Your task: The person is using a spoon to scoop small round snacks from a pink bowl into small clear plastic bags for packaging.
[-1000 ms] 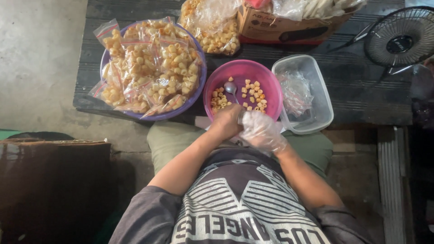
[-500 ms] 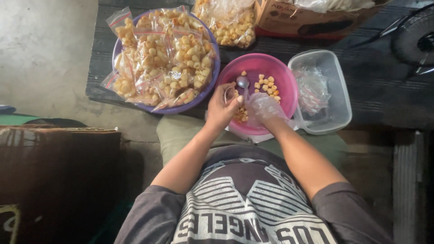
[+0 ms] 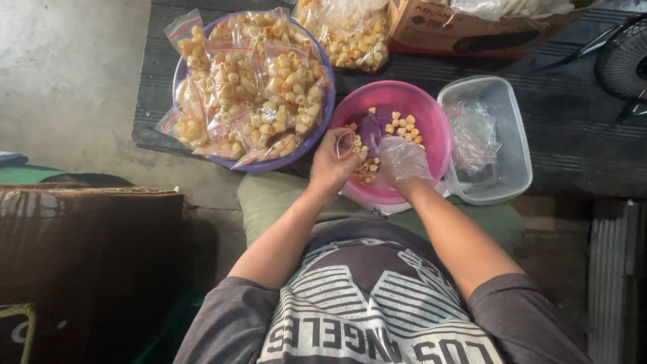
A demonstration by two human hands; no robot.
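A pink bowl [image 3: 433, 125] on the dark bench holds loose yellow ring-shaped snack pieces [image 3: 402, 124] and a metal spoon [image 3: 370, 128]. My bare left hand [image 3: 329, 167] is at the bowl's near left rim and pinches a small clear zip bag [image 3: 346, 141] with its mouth held open. My right hand [image 3: 402, 160], in a thin clear plastic glove, is inside the bowl next to the bag. Its fingers are curled around a few snack pieces beside the bag's mouth.
A purple basin [image 3: 296, 151] piled with several filled zip bags [image 3: 256, 81] stands left of the bowl. A clear plastic tub [image 3: 517, 145] of empty bags [image 3: 472, 131] sits to the right. Behind are a large bag of snacks [image 3: 347, 37], a cardboard box [image 3: 431, 30] and a fan [image 3: 623, 57].
Both hands moved from my lap edge up into the pink bowl. The left hand now holds the small bag open at the rim and the gloved right hand gathers pieces beside it.
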